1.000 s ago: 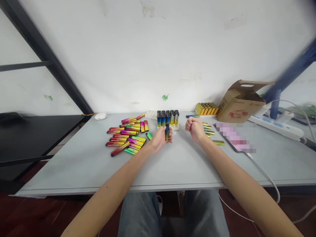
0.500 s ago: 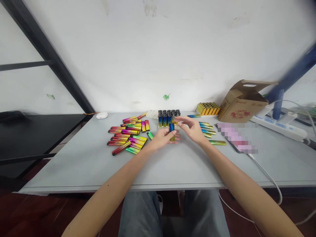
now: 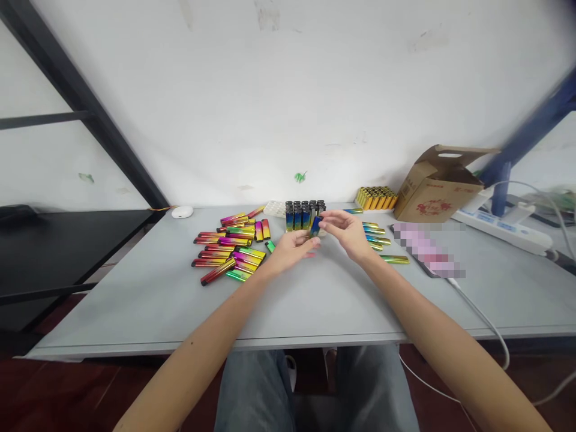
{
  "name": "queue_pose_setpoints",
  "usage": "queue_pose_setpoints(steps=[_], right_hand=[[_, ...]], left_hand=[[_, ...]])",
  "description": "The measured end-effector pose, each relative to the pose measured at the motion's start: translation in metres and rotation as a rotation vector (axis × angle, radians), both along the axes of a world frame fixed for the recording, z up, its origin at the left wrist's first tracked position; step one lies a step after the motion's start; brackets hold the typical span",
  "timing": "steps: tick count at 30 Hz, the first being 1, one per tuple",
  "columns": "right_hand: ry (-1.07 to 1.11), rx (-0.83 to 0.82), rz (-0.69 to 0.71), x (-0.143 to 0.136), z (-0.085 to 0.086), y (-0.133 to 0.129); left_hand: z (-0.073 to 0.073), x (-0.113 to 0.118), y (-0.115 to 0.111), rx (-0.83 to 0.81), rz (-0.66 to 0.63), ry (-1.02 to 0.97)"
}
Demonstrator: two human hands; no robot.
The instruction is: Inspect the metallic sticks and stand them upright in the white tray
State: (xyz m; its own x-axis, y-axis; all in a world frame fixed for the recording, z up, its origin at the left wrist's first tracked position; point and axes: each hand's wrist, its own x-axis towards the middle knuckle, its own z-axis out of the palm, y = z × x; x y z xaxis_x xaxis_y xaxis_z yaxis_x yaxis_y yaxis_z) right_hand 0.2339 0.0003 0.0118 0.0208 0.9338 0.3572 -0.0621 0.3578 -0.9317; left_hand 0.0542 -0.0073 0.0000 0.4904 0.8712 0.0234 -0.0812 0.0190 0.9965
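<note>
My right hand (image 3: 350, 235) pinches a blue and yellow lighter (image 3: 315, 225), held tilted just in front of a block of upright lighters with black tops (image 3: 304, 215) that stand in a white tray (image 3: 274, 208). Just below the lighter, my left hand (image 3: 290, 249) has its fingers spread and loose. A heap of rainbow-coloured metal sleeves (image 3: 229, 249) lies to the left of my left hand. A few more sleeves (image 3: 378, 237) lie to the right of my right hand.
The grey table (image 3: 315, 300) also carries a block of yellow lighters (image 3: 377, 197), an open cardboard box (image 3: 438, 186), a phone on a cable (image 3: 427, 249), a white power strip (image 3: 504, 231) and a small white case (image 3: 182, 212). A black shelf (image 3: 45, 240) stands at left.
One second ago my left hand gripped the lighter upright and my right hand was a fist. My right hand has since reached over and taken the lighter, and my left hand has loosened.
</note>
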Motion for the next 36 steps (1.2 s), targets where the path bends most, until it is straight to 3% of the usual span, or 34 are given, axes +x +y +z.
queue_pose_setpoints(steps=[5,9,16,23,29,33,36], right_hand=[[0.076,0.078,-0.256,0.007,0.0,0.01],[0.025,0.14,-0.351,0.006,-0.006,0.015],[-0.075,0.192,-0.34,-0.003,-0.019,0.023],[-0.348,0.271,-0.372,-0.002,-0.027,0.027],[-0.793,0.503,-0.564,0.0,-0.027,0.024],[-0.922,0.532,-0.53,0.001,-0.023,0.021],[-0.885,0.507,-0.498,0.014,-0.014,0.023]], left_hand=[[0.003,-0.005,0.004,0.022,0.179,0.109],[0.004,-0.004,0.002,0.06,0.175,0.183],[-0.001,-0.002,0.005,0.215,0.216,0.217],[-0.011,0.002,0.007,0.27,0.239,0.196],[-0.016,0.003,0.008,0.278,0.233,0.217],[-0.017,0.002,0.009,0.298,0.223,0.243],[-0.016,0.002,0.008,0.278,0.224,0.257]])
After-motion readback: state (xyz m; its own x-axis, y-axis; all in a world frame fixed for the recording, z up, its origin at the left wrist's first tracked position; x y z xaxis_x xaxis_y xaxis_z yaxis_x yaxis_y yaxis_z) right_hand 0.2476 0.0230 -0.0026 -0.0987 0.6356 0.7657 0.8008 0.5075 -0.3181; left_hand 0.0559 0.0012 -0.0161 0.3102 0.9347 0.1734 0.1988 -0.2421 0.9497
